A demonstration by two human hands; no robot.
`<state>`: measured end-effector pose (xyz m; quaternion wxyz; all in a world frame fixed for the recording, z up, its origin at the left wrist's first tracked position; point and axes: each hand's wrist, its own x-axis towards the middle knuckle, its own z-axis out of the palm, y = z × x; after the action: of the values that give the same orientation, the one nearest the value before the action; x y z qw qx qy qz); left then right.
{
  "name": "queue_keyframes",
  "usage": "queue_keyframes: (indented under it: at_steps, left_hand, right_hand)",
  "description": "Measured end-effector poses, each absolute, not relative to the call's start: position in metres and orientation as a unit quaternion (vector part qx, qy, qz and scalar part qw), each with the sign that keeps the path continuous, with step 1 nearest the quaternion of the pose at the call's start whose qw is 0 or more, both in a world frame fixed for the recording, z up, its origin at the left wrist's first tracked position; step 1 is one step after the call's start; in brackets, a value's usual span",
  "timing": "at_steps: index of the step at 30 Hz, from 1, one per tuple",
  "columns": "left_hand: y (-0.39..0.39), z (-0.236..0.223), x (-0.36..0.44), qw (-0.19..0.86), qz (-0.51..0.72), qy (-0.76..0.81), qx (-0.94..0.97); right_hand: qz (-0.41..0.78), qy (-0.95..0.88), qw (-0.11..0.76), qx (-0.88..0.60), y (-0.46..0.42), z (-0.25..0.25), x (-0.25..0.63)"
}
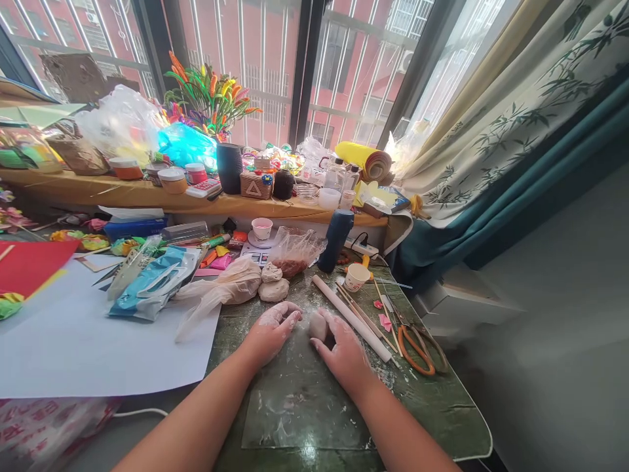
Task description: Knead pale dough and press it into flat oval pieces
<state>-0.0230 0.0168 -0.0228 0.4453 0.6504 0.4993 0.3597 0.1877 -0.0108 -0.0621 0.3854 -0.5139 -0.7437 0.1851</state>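
Note:
My right hand (344, 351) is curled around a rounded lump of grey-white clay (318, 326), with thumb and fingers on its sides. Just left of it, my left hand (275, 331) has loosely bent fingers, apart from the clay, and nothing shows in them. White powder or clay residue coats both hands. They are over a clear, smudged sheet (295, 413) on the dark green table. Beyond the left hand, pale clay lumps (274, 290) lie beside a plastic bag (233, 282). A pale rolling pin (351, 318) lies slantwise to the right of my right hand.
Orange-handled scissors (417, 351), thin sticks (363, 311) and a paper cup (357, 277) are on the right. A dark blue cylinder (337, 241) stands behind. White paper (162, 354) with a blue-and-white packet (154, 282) covers the left. Behind runs a crowded windowsill (275, 208).

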Motion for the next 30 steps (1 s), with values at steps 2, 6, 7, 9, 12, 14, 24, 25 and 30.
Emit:
queue_keyframes:
  at_steps: [2,6,7,9,12,14,24,25,30]
  left_hand:
    - [0.0163,-0.0223,-0.0227,0.446,0.364,0.499,0.648]
    - [0.0165,-0.0229,-0.0230,0.442,0.358,0.502,0.652]
    - [0.0169,-0.0235,-0.0232,0.440,0.355,0.503,0.653]
    - [0.0177,-0.0253,-0.0235,0.439,0.353,0.503,0.656]
    - [0.0185,-0.0278,-0.0241,0.449,0.357,0.496,0.651]
    - [0.0186,-0.0285,-0.0247,0.450,0.354,0.497,0.653]
    - [0.0206,-0.0319,-0.0251,0.434,0.355,0.498,0.662]
    - [0.0201,-0.0321,-0.0250,0.428,0.356,0.499,0.665]
    - [0.0112,-0.0265,-0.0251,0.395,0.338,0.472,0.712]
  right_hand:
    - [0.180,-0.750,0.377,-0.513,-0.0092,-0.0643,0.1863]
    - [0.149,-0.721,0.459,-0.497,-0.0109,-0.0639,0.1879]
    - [0.145,-0.714,0.471,-0.497,-0.0114,-0.0632,0.1883]
    - [0.152,-0.722,0.457,-0.496,-0.0119,-0.0620,0.1884]
    - [0.159,-0.730,0.443,-0.496,-0.0123,-0.0611,0.1876]
    - [0.152,-0.720,0.450,-0.506,-0.0129,-0.0605,0.1875]
    - [0.151,-0.734,0.406,-0.523,-0.0118,-0.0657,0.1882]
    - [0.149,-0.735,0.409,-0.519,-0.0120,-0.0669,0.1880]
    - [0.130,-0.751,0.410,-0.501,-0.0154,-0.0687,0.1862]
